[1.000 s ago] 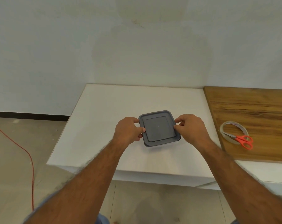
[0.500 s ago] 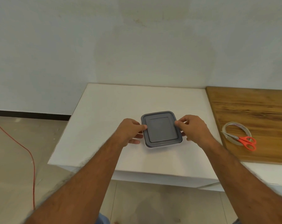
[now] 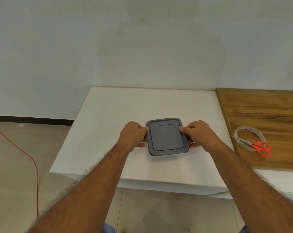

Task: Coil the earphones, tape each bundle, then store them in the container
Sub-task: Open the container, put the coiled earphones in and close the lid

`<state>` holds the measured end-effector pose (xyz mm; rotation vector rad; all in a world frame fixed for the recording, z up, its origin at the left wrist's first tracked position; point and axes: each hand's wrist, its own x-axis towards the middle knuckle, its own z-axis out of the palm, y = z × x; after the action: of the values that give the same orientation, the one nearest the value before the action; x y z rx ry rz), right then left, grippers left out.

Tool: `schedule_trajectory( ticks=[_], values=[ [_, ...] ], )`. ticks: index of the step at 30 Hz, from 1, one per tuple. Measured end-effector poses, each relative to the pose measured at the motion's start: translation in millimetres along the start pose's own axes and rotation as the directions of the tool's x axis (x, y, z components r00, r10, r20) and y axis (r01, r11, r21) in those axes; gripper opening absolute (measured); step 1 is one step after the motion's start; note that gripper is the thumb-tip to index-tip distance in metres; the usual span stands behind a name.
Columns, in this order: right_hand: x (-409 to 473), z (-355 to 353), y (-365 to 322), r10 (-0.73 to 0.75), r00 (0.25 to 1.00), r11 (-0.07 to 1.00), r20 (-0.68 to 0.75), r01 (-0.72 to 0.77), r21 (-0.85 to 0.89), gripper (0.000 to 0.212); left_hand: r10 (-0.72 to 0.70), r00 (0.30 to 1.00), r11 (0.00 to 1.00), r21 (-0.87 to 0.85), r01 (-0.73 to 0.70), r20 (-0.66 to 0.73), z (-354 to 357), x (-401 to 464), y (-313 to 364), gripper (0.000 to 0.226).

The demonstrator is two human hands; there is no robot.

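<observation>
Both hands on the lidded container [image 3: 166, 137] now, sitting mid-tabletop [image 3: 108, 132]: left hand [image 3: 133, 136] curled round its left edge, right hand [image 3: 198, 134] pinching the right, thumbs up on the grey lid [image 3: 166, 136]. To seat it well, I'd press evenly along both rims, corner by corner, keeping the base flat. No earphones visible; tape roll [image 3: 249, 137] and scissors [image 3: 258, 146] sit well aside.

Container [image 3: 166, 137] sitting lidded on the table [image 3: 108, 115], left hand [image 3: 132, 136] gripping its left edge, right hand [image 3: 200, 134] gripping its right. Board [image 3: 268, 111] lying on the table's right side, carrying tape roll [image 3: 249, 137]; scissors [image 3: 256, 145] resting across the roll.
</observation>
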<state>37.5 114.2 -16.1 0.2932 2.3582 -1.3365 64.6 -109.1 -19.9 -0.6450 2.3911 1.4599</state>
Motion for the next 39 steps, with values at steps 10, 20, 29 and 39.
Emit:
schedule_trajectory(
  ticks=[10, 20, 29, 39],
  values=[
    [7.2, -5.3, -2.5, -0.019, 1.0, 0.992, 0.004, 0.019, 0.122, 0.04, -0.068, 0.997, 0.987, -0.144, 0.073, 0.039, 3.5, 5.7, 4.6, 0.033],
    [21.9, 10.9, -10.8, 0.181, 0.984, 0.896, 0.0, -0.165, 0.413, 0.03, -0.177, 0.982, 0.871, -0.454, 0.188, 0.068, 9.9, 11.5, 5.6, 0.018],
    [27.6, 14.1, -11.3, 0.152, 0.988, 0.918, -0.039, -0.126, 0.376, 0.026, -0.218, 0.975, 0.802, -0.56, 0.206, 0.046, 15.3, 15.8, 4.3, 0.01],
    [14.6, 13.0, -3.9, 0.024, 0.996, 0.961, -0.091, 0.002, 0.278, 0.051, -0.12, 0.993, 0.856, -0.507, 0.107, 0.006, 12.7, 0.9, 0.0, 0.023]
  ],
)
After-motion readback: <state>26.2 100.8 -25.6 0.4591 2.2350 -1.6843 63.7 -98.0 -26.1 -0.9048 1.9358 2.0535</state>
